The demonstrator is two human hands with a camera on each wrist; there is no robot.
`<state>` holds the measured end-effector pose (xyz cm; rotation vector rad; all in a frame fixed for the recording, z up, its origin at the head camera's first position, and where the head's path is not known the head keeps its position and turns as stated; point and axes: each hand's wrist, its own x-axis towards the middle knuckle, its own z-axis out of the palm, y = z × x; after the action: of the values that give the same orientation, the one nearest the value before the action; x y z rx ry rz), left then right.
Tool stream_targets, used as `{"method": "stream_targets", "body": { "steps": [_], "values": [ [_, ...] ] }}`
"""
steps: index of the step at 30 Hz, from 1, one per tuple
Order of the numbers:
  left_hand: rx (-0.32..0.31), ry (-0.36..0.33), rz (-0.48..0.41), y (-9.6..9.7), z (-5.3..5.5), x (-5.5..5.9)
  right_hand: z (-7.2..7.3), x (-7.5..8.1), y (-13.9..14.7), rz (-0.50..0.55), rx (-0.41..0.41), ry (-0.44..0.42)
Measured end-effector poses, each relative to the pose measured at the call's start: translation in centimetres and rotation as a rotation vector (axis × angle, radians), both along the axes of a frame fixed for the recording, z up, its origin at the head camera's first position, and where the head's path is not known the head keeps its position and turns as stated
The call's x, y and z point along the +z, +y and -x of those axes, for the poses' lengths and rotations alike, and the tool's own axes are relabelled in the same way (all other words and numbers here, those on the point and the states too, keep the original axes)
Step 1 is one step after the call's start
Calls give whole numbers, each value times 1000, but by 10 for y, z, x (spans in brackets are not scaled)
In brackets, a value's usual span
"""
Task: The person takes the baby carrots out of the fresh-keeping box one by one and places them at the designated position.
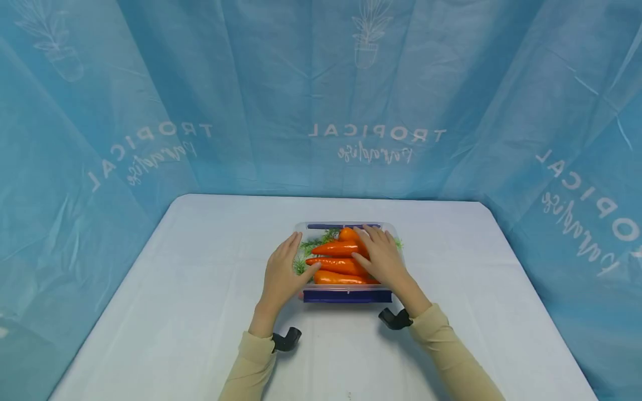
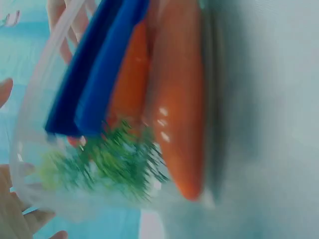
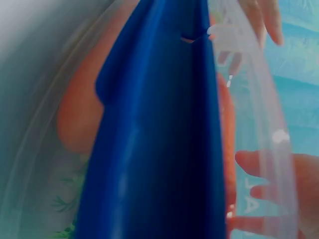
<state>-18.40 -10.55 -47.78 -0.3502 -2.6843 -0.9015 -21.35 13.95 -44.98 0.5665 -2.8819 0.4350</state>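
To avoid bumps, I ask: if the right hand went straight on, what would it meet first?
Probably the far blue strip of the clear container, but depth is unclear: the right hand may pass above.

Carrots (image 1: 337, 264): orange, the frontmost lighter than the 2 redder ones just behind it; pale glints on their surfaces. Leafy sprigs (image 1: 312, 245): green, yellow-green in places. Container (image 1: 346, 287): clear, colourless walls; 2 latches (image 1: 347, 297) dark blue, brighter blue in wrist views. Table cover (image 1: 175, 312): plain white, faint bluish cast. Sleeves (image 1: 446, 340): plain beige. Wrist mounts (image 1: 287, 339): black. Curtain (image 1: 271, 67): light blue, printed white with 2 potted plants (image 1: 366, 54) and mirrored lettering (image 1: 378, 132) in 3 places.
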Motion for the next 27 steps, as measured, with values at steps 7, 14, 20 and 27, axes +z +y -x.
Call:
{"method": "stream_targets", "body": {
  "steps": [7, 14, 20, 27],
  "values": [
    [-8, -29, -111, -11, -7, -20, 11, -7, 5, 3, 46, -35],
    [-42, -7, -176, -16, -8, -37, 18, -10, 10, 48, 88, -67],
    [-47, -13, -244, -16, -9, -45, 21, -13, 16, 99, 137, -66],
    [-50, -40, -278, -12, -8, -48, 19, -13, 26, 179, 162, -77]
  ]
}}
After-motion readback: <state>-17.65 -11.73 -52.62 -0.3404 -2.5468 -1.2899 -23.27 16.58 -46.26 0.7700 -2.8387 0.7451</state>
